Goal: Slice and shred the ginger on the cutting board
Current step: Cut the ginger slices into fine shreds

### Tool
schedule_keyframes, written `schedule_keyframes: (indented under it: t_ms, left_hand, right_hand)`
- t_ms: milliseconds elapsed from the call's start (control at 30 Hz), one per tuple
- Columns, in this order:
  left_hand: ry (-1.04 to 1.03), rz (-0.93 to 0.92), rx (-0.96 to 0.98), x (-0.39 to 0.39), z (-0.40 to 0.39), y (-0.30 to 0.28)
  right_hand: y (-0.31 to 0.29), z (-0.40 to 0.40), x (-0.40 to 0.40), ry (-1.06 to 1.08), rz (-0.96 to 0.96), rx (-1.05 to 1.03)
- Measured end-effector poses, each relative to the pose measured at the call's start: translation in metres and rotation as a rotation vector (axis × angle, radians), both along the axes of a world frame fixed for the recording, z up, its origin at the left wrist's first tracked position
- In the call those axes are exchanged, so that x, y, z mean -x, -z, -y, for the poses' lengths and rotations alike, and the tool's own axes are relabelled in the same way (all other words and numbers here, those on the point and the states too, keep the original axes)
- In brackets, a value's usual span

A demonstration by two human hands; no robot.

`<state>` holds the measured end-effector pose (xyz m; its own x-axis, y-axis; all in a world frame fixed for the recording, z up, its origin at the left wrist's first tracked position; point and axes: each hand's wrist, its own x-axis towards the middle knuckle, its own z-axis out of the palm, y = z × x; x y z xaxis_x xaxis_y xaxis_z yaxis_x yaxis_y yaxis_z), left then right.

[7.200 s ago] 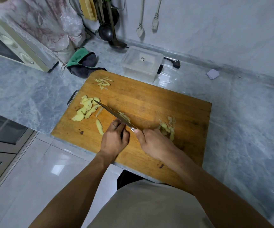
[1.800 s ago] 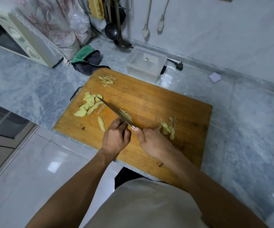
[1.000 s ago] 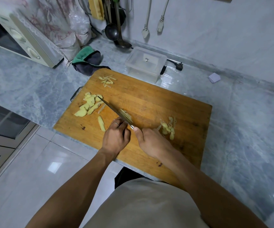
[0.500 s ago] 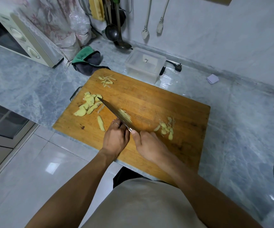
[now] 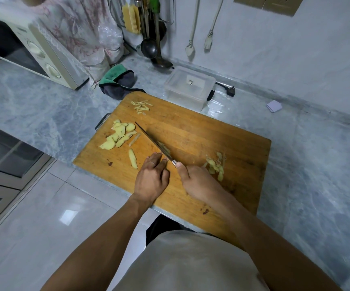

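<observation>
Shredding ginger on the cutting board (image 5: 212,131); hand positions match the frame half a second earlier.

Right hand (image 5: 199,181) grasps the knife (image 5: 153,141) handle, which the palm hides. Left hand (image 5: 151,179) presses curled fingertips on the ginger under the blade; that piece is mostly covered, so its shape is hard to make out. Ginger shreds (image 5: 164,147) lie beside the blade, as before. Ginger slices (image 5: 119,135) sit left, peelings (image 5: 216,164) right, both unmoved. Farther off, more shreds (image 5: 141,106) lie at the board's far edge.
</observation>
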<state>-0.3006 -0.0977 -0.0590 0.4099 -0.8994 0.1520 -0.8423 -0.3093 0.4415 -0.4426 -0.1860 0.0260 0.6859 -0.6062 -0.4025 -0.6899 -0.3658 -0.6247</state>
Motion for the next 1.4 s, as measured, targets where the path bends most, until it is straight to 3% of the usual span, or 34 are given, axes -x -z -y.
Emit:
schedule_keyframes:
  t_ms: [1400]
  left_hand:
    - [-0.039, 0.019, -0.005, 0.01, 0.002, 0.003]
  right_hand:
    - [-0.001, -0.009, 0.011, -0.01, 0.042, 0.013]
